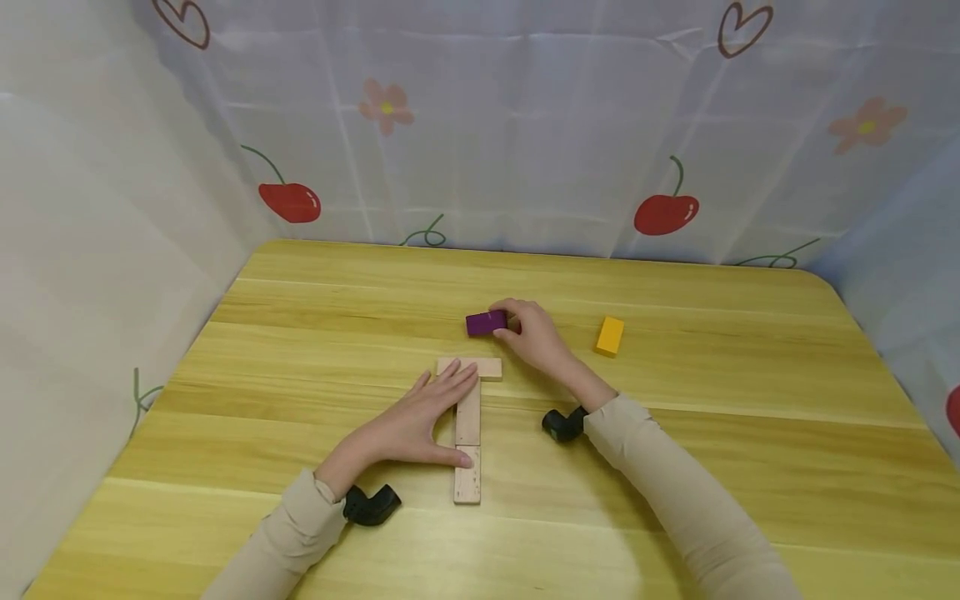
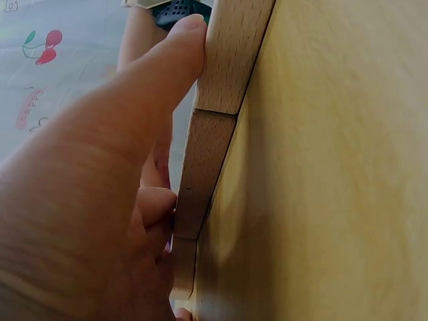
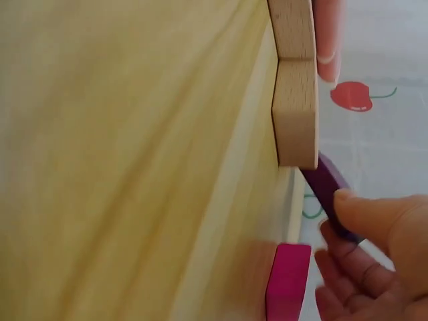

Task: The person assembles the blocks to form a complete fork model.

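Three plain wooden blocks form a T shape on the table: a crosswise block (image 1: 491,369) at the far end, a middle block (image 1: 468,421) and a near block (image 1: 468,490). My left hand (image 1: 412,429) lies over them with spread fingers; fingertips rest at the crosswise block and the thumb on the near one. Just beyond the T, my right hand (image 1: 536,337) pinches a purple block (image 1: 480,324) between thumb and fingers. In the right wrist view the purple block (image 3: 328,194) is tilted past the crosswise block's end, and a magenta block (image 3: 287,284) stands below my fingers.
A yellow block (image 1: 610,337) lies on the wooden table (image 1: 337,292) to the right of my right hand. Black wrist devices (image 1: 371,505) hang under both sleeves. A printed curtain (image 1: 487,150) closes off the table's far edge and sides.
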`<move>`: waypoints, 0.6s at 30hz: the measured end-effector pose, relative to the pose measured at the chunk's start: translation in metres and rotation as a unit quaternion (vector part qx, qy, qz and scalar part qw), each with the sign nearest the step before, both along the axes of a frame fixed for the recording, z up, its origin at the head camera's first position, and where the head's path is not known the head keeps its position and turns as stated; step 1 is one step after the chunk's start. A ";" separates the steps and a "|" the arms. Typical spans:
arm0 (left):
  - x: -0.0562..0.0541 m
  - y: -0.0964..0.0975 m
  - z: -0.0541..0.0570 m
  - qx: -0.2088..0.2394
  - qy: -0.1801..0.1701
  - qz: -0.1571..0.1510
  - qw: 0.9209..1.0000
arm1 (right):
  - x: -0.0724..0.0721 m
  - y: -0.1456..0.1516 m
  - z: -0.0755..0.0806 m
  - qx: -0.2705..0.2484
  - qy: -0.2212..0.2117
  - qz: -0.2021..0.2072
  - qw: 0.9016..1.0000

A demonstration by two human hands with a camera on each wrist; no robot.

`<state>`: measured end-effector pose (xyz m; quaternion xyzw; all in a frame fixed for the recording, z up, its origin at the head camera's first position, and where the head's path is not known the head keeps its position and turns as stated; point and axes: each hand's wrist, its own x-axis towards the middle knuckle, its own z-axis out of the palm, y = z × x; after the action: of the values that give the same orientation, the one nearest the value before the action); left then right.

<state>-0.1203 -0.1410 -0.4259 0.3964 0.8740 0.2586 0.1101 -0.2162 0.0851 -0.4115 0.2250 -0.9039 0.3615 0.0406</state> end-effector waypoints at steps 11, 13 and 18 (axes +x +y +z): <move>-0.001 0.000 -0.001 0.001 -0.006 0.002 1.000 | -0.004 0.018 0.013 -0.189 -0.118 -0.016 0.975; -0.001 0.000 -0.002 0.002 -0.004 0.001 1.000 | -0.002 0.023 0.016 -0.213 -0.136 -0.037 0.967; 0.000 0.000 -0.002 0.004 -0.006 0.002 1.000 | 0.003 0.027 0.020 -0.229 -0.181 -0.067 0.954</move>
<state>-0.1206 -0.1412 -0.4280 0.3938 0.8731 0.2645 0.1128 -0.2135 0.1120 -0.3910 0.0791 -0.8022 0.5898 -0.0494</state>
